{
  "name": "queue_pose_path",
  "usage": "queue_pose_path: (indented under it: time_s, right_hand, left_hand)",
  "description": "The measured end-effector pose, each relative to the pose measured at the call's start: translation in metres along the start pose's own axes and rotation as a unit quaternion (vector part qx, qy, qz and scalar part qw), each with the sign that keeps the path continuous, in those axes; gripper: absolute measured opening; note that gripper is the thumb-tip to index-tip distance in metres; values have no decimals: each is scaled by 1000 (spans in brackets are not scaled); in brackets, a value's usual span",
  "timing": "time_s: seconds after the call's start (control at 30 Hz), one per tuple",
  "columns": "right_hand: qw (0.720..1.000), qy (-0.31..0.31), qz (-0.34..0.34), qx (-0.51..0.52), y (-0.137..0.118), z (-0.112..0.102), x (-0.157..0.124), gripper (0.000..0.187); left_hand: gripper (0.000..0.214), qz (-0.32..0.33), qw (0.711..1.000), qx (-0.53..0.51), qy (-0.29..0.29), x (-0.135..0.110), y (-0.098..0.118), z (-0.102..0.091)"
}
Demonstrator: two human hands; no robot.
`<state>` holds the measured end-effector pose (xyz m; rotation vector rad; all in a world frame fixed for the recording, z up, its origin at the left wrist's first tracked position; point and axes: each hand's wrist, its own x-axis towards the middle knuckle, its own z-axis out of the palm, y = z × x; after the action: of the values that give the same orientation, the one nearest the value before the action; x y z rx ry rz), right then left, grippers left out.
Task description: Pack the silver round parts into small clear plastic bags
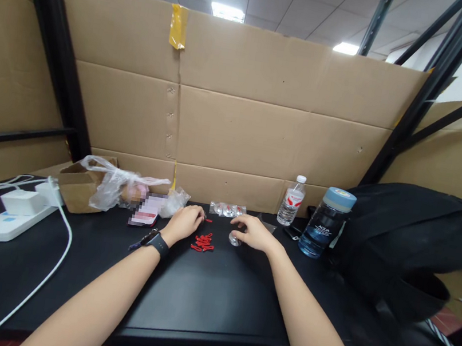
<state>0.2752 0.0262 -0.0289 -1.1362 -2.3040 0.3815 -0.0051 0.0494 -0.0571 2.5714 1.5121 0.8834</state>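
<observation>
My left hand (185, 223), with a dark watch on its wrist, is closed above the black table. A small red cord (208, 220) shows at its fingertips; the grip itself is partly hidden. Just in front of that wrist lies a small pile of red cord loops (203, 242). My right hand (253, 232) hovers low over the table with thumb and forefinger apart. Under its thumb is a round, shiny, clear or silvery disc (235, 239); whether they touch I cannot tell. Behind the hands lies a clear packet of round silvery pieces (228, 210).
On the right stand a small water bottle (291, 200), a blue-lidded bottle (325, 224) and a black backpack (406, 245). To the left are a plastic bag (110, 184), a cardboard box (76, 187) and a white power strip (10, 224) with cables. A cardboard wall (262, 137) closes the back.
</observation>
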Motion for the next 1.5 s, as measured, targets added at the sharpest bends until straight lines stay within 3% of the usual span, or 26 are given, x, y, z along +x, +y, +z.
queue_pose_path:
  time_s: [0.13,0.23,0.47,0.67,0.8,0.93,1.17,1.27,1.4,1.5]
  right_hand:
    - [995,56,-23,79,-13,16,2,68]
    - [990,64,-47,118,-26,27,5,78]
    - [986,97,-100,91,-36,31,8,46]
    - [992,109,-54,16,-16,11,5,44]
    - [999,32,-1,-38,1,-4,1,39]
    - [997,-59,35,-45,13,-10,-1,47]
    - [993,-104,48,-10,16,-4,-1,55]
    - [996,-74,54,-19,16,-16,-2,50]
    - [991,56,99,-71,33,-46,-12,32]
    - [979,55,149,-130,54,-54,-20,46]
  left_hand:
    - [15,5,997,-58,42,-1,17,-1]
    - [14,8,994,-82,67,-4,34,-2]
    - [15,14,994,-93,56,-9,51,-2]
    - [18,30,999,-6,33,-12,37,-18]
    - [15,52,998,-26,-34,-13,24,-28]
    - [14,75,993,-34,-86,-13,17,-30]
    - [15,88,991,-33,-93,-14,17,-29]
    - [18,94,992,-36,-79,-14,17,-29]
    - [19,103,992,-38,-64,-13,19,-31]
    - [19,107,991,-37,-70,-14,22,-33]
